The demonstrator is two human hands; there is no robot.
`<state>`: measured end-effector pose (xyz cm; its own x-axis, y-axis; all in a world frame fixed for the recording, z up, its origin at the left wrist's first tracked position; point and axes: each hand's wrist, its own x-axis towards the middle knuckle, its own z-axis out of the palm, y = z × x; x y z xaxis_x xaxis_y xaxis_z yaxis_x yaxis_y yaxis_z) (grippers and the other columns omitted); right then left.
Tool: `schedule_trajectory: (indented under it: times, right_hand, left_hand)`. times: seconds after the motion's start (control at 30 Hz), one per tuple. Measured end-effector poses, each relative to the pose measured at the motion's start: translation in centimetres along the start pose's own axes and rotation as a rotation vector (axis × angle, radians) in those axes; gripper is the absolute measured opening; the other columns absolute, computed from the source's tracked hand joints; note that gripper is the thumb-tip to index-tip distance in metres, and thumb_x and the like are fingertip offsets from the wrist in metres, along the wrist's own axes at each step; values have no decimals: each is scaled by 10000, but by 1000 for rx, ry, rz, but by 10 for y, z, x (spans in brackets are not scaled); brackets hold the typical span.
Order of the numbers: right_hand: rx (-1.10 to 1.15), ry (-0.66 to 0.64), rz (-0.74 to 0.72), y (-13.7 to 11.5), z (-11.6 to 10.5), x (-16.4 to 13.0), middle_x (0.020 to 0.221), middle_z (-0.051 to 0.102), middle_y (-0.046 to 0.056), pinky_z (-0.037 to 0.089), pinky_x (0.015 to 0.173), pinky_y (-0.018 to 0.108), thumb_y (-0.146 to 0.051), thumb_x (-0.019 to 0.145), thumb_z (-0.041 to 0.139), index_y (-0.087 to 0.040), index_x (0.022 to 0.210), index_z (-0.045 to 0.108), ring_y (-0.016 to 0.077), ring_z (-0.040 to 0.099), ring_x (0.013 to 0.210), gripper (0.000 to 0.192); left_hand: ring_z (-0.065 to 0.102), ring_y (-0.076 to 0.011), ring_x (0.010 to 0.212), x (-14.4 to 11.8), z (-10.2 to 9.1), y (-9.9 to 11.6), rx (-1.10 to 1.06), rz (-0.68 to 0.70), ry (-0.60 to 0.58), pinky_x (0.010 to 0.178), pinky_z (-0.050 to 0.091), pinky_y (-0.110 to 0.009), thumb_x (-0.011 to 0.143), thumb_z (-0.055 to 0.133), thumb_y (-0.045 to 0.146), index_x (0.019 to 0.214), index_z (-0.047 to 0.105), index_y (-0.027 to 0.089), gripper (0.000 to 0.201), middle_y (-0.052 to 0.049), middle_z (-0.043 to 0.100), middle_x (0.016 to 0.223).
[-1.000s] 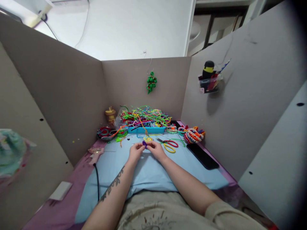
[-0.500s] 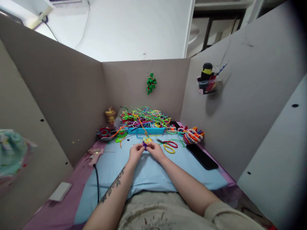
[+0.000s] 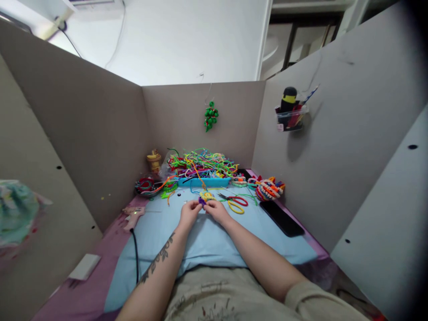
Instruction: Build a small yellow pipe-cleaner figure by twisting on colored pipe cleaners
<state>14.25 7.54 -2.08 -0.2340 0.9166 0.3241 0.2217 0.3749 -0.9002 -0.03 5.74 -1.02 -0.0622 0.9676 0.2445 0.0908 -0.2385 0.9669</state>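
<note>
Purple piece (image 3: 202, 201) looks small, vivid and partly hidden. My left grip (image 3: 189, 212) and right grip (image 3: 217, 210) both pinch it.

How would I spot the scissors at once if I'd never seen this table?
Start at the light blue cloth, then find the right hand, which pinches a small purple piece over it. The scissors lie just to that hand's right, before the black phone. Unlike the plain dark phone, they have one red handle loop and one yellow.
</note>
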Motion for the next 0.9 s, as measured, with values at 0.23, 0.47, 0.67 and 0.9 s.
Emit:
schedule_trajectory:
  times: [0.23,0.47,0.67,0.9]
  right_hand:
    - [21,-8,-20,3,0,1,524,504,-34,320,524,208,-329,737,533,-160,576,555,100,454,526,235]
    - [-7,-6,-36,3,2,1,540,524,-28,345,526,212,-318,747,516,-170,578,545,111,479,538,226]
    - [-17,-9,-27,1,2,0,556,547,-19,362,529,211,-332,768,489,-171,604,544,113,503,548,236]
    - [-6,-6,-36,4,3,1,533,511,-28,350,512,205,-297,763,477,-167,607,546,106,482,526,215]
  left_hand:
    - [614,-169,663,-2,1,6,4,-20,-27,618,460,-250,636,636,327,750,665,125,233,-49,676,690]
    - [612,-177,684,-7,2,13,-16,-46,-84,604,457,-249,654,618,314,790,690,122,246,-56,685,720]
    - [607,-184,692,-7,2,14,3,-1,-103,641,456,-262,649,626,317,748,699,122,231,-55,688,717]
    - [606,-190,709,-5,1,12,110,129,-72,718,451,-288,661,615,298,726,705,131,201,-50,692,721]
